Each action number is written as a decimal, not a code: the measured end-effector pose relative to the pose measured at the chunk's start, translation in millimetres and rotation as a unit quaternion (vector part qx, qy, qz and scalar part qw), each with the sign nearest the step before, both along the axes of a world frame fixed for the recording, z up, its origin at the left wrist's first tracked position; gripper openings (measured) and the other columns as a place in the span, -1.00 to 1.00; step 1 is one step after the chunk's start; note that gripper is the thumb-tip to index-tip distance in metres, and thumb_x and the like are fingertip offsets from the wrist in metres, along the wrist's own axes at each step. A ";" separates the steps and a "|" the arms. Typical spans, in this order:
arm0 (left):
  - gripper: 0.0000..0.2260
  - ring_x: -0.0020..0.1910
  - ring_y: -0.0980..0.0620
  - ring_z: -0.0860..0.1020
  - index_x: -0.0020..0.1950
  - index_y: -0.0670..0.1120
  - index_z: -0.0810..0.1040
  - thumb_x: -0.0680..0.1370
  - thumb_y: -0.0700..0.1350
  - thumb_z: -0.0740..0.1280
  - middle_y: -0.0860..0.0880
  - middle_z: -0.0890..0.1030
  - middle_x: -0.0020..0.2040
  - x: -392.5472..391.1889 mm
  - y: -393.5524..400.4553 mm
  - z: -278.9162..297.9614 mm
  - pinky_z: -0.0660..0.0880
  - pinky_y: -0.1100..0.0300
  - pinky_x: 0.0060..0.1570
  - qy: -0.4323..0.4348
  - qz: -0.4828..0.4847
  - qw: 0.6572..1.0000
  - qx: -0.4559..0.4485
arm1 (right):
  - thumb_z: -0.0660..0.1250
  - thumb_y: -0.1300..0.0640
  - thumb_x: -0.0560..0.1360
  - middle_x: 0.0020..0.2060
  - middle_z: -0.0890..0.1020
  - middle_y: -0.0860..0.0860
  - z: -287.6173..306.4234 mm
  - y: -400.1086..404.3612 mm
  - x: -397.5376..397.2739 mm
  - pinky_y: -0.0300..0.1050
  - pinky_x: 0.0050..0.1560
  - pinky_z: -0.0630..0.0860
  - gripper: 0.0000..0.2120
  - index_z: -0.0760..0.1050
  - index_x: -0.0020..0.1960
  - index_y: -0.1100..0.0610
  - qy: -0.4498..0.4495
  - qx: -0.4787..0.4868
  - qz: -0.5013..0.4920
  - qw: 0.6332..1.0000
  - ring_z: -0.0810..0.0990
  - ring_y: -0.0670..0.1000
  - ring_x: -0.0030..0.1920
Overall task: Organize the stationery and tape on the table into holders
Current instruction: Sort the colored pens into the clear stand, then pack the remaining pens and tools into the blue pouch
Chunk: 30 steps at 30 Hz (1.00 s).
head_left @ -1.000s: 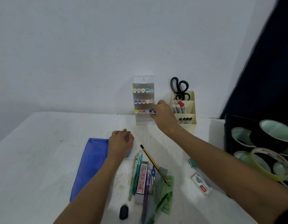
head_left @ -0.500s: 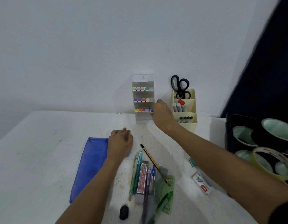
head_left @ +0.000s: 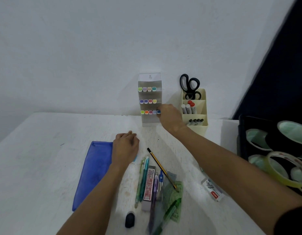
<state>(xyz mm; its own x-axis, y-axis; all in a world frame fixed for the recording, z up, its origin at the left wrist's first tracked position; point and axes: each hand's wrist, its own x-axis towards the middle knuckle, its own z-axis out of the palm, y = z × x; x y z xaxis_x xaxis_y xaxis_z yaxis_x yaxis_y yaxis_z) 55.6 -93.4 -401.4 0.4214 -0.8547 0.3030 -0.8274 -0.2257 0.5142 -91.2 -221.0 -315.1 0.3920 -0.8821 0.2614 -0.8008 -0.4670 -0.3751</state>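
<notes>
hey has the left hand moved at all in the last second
No. The left hand rests where it was, knuckles beside the top right corner of the blue pouch, left of the striped pencil.

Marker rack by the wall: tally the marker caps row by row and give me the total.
In the white marker rack, counting the coloured cap ends:
Top row: 4
Middle row: 4
Bottom row: 5, the last one a blue marker at the fingertips of the right hand
Total: 13
</notes>
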 end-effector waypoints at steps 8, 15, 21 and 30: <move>-0.71 0.27 -0.07 0.41 0.23 -0.11 0.60 0.61 -0.06 0.20 -0.06 0.56 0.29 -0.7 0.1 0.6 0.36 0.09 0.23 0.014 -0.007 1.000 0.016 | 0.27 0.14 0.55 0.01 0.58 0.14 2.8 10.2 -5.6 -0.03 -0.07 0.57 -0.75 0.49 0.21 0.18 -0.003 0.063 0.031 0.997 0.61 0.15 -0.06; -0.60 -0.48 0.08 0.28 -0.44 -0.12 0.24 0.60 -0.12 0.17 -0.04 0.33 -0.51 -12.8 1.5 22.4 0.25 0.17 -0.39 0.140 0.016 0.990 -0.027 | 0.26 0.17 0.54 -0.01 0.61 0.17 10.4 47.0 -10.4 -0.07 -0.10 0.56 -0.74 0.46 0.21 0.20 -0.086 0.037 0.063 0.994 0.61 0.12 -0.10; -0.62 -0.49 0.08 0.24 -0.46 -0.10 0.26 0.56 -0.15 0.21 0.01 0.32 -0.52 -5.4 25.6 70.6 0.19 0.17 -0.45 0.136 0.070 0.987 -0.056 | 0.32 0.16 0.51 0.02 0.64 0.09 12.7 91.9 8.3 -0.23 -0.10 0.44 -0.82 0.61 0.03 0.22 -0.077 0.148 0.145 0.975 0.55 -0.03 -0.11; -0.76 -0.21 0.05 0.51 -0.01 -0.08 0.60 0.50 0.07 0.35 0.01 0.59 -0.14 34.4 141.3 62.1 0.42 0.20 -0.18 0.054 0.108 0.965 0.232 | 0.26 0.29 0.51 -0.29 0.64 0.17 -7.2 167.2 52.9 -0.22 -0.48 0.49 -0.79 0.56 0.08 0.37 0.013 0.416 0.194 0.889 0.54 -0.05 -0.48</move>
<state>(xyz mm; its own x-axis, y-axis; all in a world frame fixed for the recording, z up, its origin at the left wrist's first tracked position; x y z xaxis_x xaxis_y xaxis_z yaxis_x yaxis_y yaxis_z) 90.1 47.8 -339.3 0.6119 -0.7771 -0.1472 -0.6832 -0.6131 0.3967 -38.3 -53.8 -322.4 0.7048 -0.5635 -0.4311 -0.6537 -0.2797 -0.7032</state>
